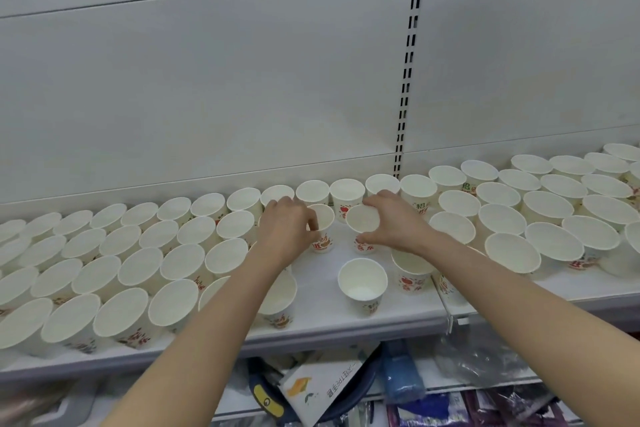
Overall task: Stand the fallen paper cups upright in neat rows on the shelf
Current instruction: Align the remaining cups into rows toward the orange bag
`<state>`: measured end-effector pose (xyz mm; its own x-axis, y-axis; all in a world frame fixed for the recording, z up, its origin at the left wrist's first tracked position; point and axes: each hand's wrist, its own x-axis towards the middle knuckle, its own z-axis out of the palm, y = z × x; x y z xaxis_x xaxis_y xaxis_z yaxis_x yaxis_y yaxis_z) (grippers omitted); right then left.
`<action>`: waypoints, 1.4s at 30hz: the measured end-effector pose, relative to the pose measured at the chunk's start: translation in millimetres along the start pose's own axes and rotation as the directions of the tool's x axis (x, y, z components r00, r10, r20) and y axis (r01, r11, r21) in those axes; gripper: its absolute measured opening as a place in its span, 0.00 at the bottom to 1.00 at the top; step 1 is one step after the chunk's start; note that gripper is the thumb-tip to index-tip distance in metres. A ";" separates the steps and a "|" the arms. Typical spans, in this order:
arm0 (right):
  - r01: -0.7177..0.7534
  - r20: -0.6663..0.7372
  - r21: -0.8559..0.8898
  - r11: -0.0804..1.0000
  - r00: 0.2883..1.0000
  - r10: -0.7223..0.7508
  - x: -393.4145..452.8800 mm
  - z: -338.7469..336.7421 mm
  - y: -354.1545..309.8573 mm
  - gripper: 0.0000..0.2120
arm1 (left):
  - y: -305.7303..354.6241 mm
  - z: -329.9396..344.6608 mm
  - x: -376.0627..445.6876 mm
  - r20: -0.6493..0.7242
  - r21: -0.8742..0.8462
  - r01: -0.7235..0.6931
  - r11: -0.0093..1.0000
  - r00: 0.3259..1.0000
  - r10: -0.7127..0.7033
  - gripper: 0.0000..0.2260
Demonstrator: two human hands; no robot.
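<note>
A white metal shelf (322, 291) carried dozens of white paper cups printed with red and green fruit motifs, nearly all standing upright with their mouths open and, as far as could be seen, holding nothing. To the left the upright cups (114, 274) filled the shelf from its back edge to its front edge in close slanting rows, rims almost touching; to the right another block of cups (540, 218) did the same, crowding toward the shelf's right end. Behind them rose a pale back panel (207, 80) with a slotted upright (407, 73) running down to the shelf's back edge. Between the two blocks lay a barer patch near the middle, where a single cup (362, 282) stood alone toward the front edge. The left hand (287, 229) pinched the rim of a cup (322, 229) at the back of that patch, fingers curled over its edge, the cup upright on the shelf. The right hand (391, 222) grasped a second cup (363, 224) just beside it, thumb below and fingers over the rim, its mouth tipped toward the camera. Both forearms crossed over front-row cups. Below the shelf's front edge, a lower level held a printed paper packet (329, 388), a blue plastic-wrapped pack (401, 378) and clear bags (478, 360).
</note>
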<state>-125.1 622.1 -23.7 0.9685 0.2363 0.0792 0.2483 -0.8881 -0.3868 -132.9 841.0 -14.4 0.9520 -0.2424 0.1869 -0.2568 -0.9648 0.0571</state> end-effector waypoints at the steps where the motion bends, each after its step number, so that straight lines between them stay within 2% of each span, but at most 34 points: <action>1: 0.011 0.002 0.003 1.000 1.000 -0.011 0.8 2.8 -3.5 0.31 | -0.1 1.2 0.1 -0.014 -0.027 0.006 1.000 1.000 -0.007 0.13; 4: 0.004 -0.015 -0.001 1.000 1.000 -0.004 5.3 7.9 -10.4 0.30 | 3.7 2.2 4.4 0.012 -0.092 0.046 0.995 0.999 -0.045 0.31; 6: -0.015 -0.026 0.013 1.000 1.000 0.015 8.3 9.1 -13.4 0.28 | 9.2 2.6 9.6 0.053 -0.079 0.086 0.993 0.995 -0.081 0.37; 10: -0.026 -0.036 0.010 1.000 0.999 0.026 10.5 13.3 -19.8 0.27 | 13.7 5.8 20.1 0.071 -0.045 0.118 0.992 0.991 -0.114 0.34; 15: -0.041 -0.049 0.068 0.997 0.998 0.045 0.5 2.2 -15.7 0.35 | 12.2 6.0 18.8 0.039 -0.082 0.112 0.990 0.993 -0.109 0.34; 18: -0.040 -0.126 0.104 0.994 0.991 0.053 -18.6 -25.0 4.2 0.32 | 15.5 -1.1 10.6 -0.002 -0.143 0.064 0.988 0.998 -0.065 0.33; 21: -0.136 -0.146 0.072 0.988 0.979 0.145 -39.7 -59.0 35.9 0.29 | 31.6 -13.9 1.0 -0.012 -0.280 -0.040 0.959 0.999 0.038 0.31; 24: -0.196 0.009 -0.061 0.979 0.980 0.197 -57.9 -79.5 53.3 0.32 | 56.9 -30.9 -17.4 0.152 -0.361 -0.113 0.926 0.972 0.178 0.37; 26: -0.178 0.090 -0.071 0.981 0.979 0.184 -68.5 -83.1 54.3 0.35 | 71.8 -32.9 -33.1 0.299 -0.291 -0.155 0.944 0.923 0.243 0.43; 28: -0.129 0.145 -0.079 0.989 0.980 0.139 -77.2 -80.7 48.9 0.41 | 81.2 -24.2 -47.8 0.391 -0.222 -0.177 0.959 0.885 0.254 0.46; 31: 0.000 0.207 -0.236 0.972 0.977 0.050 -82.9 -67.0 34.0 0.47 | 82.7 -12.5 -55.8 0.339 -0.172 -0.178 0.969 0.913 0.227 0.40; 34: 0.085 0.211 -0.373 0.924 0.977 -0.004 -83.6 -49.1 23.5 0.43 | 68.4 -14.1 -54.6 0.288 -0.201 -0.111 0.973 0.943 0.168 0.36; 37: 0.066 0.175 -0.341 0.938 0.985 -0.006 -82.0 -37.7 13.6 0.32 | 50.8 -16.0 -55.5 0.226 -0.157 -0.077 0.985 0.968 0.112 0.36; 42: 0.059 0.067 -0.206 0.977 0.997 -0.046 -75.0 -6.5 -18.8 0.30 | 37.9 -6.8 -54.6 0.108 -0.022 -0.096 0.995 0.989 0.098 0.30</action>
<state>-202.2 618.5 -16.4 0.9524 0.3027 0.0355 0.3039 -0.9348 -0.1840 -195.8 818.4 -15.7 0.9348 -0.3449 0.0847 -0.3503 -0.9347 0.0603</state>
